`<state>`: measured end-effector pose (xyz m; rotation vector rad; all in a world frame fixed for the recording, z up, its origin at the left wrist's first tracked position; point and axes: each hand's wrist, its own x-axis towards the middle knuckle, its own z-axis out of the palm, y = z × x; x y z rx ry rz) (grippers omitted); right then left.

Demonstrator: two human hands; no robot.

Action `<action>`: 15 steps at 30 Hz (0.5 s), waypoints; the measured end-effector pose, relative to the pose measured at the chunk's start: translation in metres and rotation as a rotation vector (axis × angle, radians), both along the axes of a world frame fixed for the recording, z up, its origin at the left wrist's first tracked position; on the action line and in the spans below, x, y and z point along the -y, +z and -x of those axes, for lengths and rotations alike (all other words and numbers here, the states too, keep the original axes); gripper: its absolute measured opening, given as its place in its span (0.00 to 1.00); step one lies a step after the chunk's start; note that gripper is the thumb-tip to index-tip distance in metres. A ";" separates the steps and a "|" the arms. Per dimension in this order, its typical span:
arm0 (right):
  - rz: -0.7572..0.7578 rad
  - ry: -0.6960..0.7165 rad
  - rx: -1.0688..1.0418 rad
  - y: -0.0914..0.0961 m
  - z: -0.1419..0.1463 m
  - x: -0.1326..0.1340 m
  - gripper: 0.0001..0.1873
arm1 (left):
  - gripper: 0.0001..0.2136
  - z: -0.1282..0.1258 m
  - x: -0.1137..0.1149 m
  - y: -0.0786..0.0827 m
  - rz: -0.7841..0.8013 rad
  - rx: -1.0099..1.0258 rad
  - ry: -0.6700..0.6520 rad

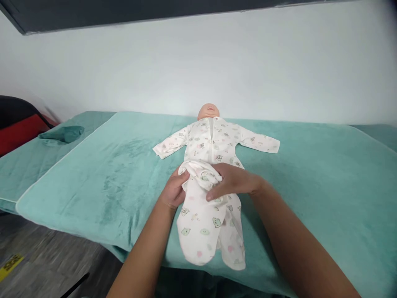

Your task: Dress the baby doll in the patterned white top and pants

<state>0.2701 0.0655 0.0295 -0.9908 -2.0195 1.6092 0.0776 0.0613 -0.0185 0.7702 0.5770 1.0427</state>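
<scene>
A baby doll lies on its back with its head toward the wall. A white printed baby top covers its body, with the sleeves spread out to both sides. White footed baby pants with the same small animal print lie below it, their waist bunched up. My left hand is closed on the left edge of the waist, thumb on top. Across the right side, my right hand grips the bunched cloth, its fingers partly hidden in the folds. The doll's legs do not show.
The bed has a teal cover with a pale trim and a face hole at the left. Behind it stands a white wall. A red and black chair is at the far left, beside grey floor.
</scene>
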 end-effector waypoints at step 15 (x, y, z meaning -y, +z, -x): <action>-0.095 -0.062 -0.016 -0.009 -0.008 0.001 0.18 | 0.25 -0.037 0.069 0.039 0.193 -0.209 0.339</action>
